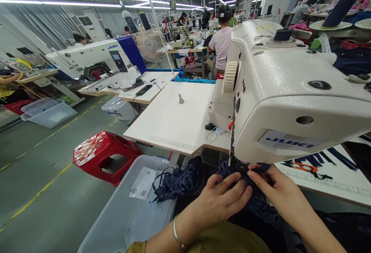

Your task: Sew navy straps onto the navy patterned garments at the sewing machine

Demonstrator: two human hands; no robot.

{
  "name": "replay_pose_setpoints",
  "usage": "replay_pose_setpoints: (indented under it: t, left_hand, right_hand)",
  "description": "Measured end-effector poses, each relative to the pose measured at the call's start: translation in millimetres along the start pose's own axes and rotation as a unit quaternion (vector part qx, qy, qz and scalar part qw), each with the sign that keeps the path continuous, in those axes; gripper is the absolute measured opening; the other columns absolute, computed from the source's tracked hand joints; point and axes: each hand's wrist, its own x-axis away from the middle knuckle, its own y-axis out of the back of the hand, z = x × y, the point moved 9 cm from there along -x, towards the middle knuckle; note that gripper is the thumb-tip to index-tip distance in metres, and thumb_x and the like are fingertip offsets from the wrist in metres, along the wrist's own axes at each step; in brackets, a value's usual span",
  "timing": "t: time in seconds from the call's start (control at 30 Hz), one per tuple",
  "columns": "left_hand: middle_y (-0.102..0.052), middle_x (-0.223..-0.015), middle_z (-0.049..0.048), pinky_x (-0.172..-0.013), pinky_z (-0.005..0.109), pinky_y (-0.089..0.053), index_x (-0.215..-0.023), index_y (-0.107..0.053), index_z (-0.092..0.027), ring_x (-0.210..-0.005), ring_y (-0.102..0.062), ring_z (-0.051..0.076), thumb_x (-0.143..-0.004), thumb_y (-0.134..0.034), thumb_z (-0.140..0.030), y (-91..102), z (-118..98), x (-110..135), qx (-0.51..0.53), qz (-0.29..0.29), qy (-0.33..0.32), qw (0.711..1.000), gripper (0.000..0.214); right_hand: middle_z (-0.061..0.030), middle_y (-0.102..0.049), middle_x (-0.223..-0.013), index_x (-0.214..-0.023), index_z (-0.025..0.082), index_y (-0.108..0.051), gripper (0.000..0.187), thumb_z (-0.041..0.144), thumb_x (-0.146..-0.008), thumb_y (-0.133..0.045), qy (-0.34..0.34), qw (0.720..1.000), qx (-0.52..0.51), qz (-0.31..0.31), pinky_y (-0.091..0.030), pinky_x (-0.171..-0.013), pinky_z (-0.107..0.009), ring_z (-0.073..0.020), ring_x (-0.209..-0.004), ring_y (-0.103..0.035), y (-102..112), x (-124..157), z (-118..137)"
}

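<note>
Just below the head of a white sewing machine [290,90], both my hands work at a dark navy patterned garment [262,208]. My left hand [220,197] has its fingers bent and pressed together on the fabric beside the needle area. Thumb and forefinger of my right hand [269,181] pinch a narrow dark navy strip at the garment's edge. Fingers and machine head hide the exact stitching spot. More of the navy fabric [185,179] with thin straps hangs to the left, over a clear plastic bin [116,210].
The white machine table [174,121] carries a small grey metal piece [181,98]. Orange-handled thread snips [304,166] and navy strips [342,158] lie at right. A red stool [101,156] stands left. A person [222,46] sits ahead, near another machine [95,57].
</note>
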Motion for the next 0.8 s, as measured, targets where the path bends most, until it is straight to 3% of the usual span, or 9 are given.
replay_pose_setpoints:
  t: [0.17, 0.27, 0.43, 0.57, 0.67, 0.8]
  left_hand:
    - [-0.064, -0.122, 0.0, -0.104, 0.033, -0.024, -0.129, -0.056, -0.019, -0.134, -0.041, 0.018, -0.098, -0.048, -0.011, 2.6, 0, -4, -0.071, -0.015, -0.001, 0.997, 0.033]
    - [-0.056, -0.133, -0.0013, -0.097, 0.033, -0.031, -0.13, -0.057, -0.023, -0.134, -0.039, 0.018, -0.098, -0.047, -0.013, -1.9, 0, -4, -0.103, -0.002, -0.001, 0.995, 0.035]
    - [-0.039, -0.15, -0.0056, -0.095, 0.032, -0.034, -0.134, -0.054, -0.031, -0.135, -0.035, 0.018, -0.099, -0.045, -0.016, -9.6, 0, -3, -0.142, 0.024, -0.002, 0.99, 0.039]
    - [-0.045, -0.146, -0.0054, -0.091, 0.032, -0.034, -0.133, -0.054, -0.029, -0.131, -0.039, 0.017, -0.1, -0.042, -0.016, -7.2, 1, -8, -0.127, 0.022, 0.011, 0.992, 0.038]
    - [-0.046, -0.145, -0.0062, -0.089, 0.032, -0.034, -0.132, -0.056, -0.027, -0.13, -0.039, 0.016, -0.102, -0.036, -0.015, -4.2, 2, -12, -0.104, 0.022, 0.02, 0.994, 0.038]
    - [-0.045, -0.147, -0.0049, -0.088, 0.033, -0.034, -0.134, -0.054, -0.025, -0.131, -0.038, 0.017, -0.101, -0.037, -0.016, -7.1, 2, -12, -0.1, 0.036, 0.029, 0.994, 0.039]
  right_hand:
    - [-0.0075, -0.073, -0.096, -0.093, 0.024, -0.067, 0.032, 0.054, -0.083, -0.06, 0.007, 1.0, 0.014, -0.012, -0.055, -0.079, -0.04, -0.0283, -0.092, -0.068, -1, 1, -5]
    - [-0.0072, -0.068, -0.1, -0.097, 0.024, -0.064, 0.031, 0.053, -0.086, -0.058, 0.019, 0.999, -0.009, -0.028, -0.053, -0.08, -0.039, -0.0256, -0.092, -0.064, -5, 2, -13]
    - [0.0018, -0.055, -0.076, -0.096, 0.025, -0.056, 0.032, 0.052, -0.082, -0.066, -0.031, 0.994, -0.106, -0.024, -0.053, -0.069, -0.031, -0.0177, -0.071, -0.057, -13, -1, -23]
    - [-0.0007, -0.062, -0.089, -0.101, 0.026, -0.057, 0.034, 0.052, -0.081, -0.066, -0.053, 0.978, -0.2, -0.024, -0.053, -0.085, -0.034, -0.0203, -0.089, -0.061, -15, -5, -20]
    - [-0.0049, -0.066, -0.098, -0.104, 0.025, -0.059, 0.034, 0.053, -0.086, -0.059, -0.037, 0.982, -0.18, -0.031, -0.049, -0.092, -0.038, -0.0234, -0.099, -0.062, -10, -10, -23]
    - [-0.0078, -0.069, -0.101, -0.107, 0.022, -0.06, 0.033, 0.047, -0.086, -0.055, -0.004, 0.995, -0.093, -0.045, -0.05, -0.089, -0.038, -0.0259, -0.101, -0.063, -2, -20, -28]
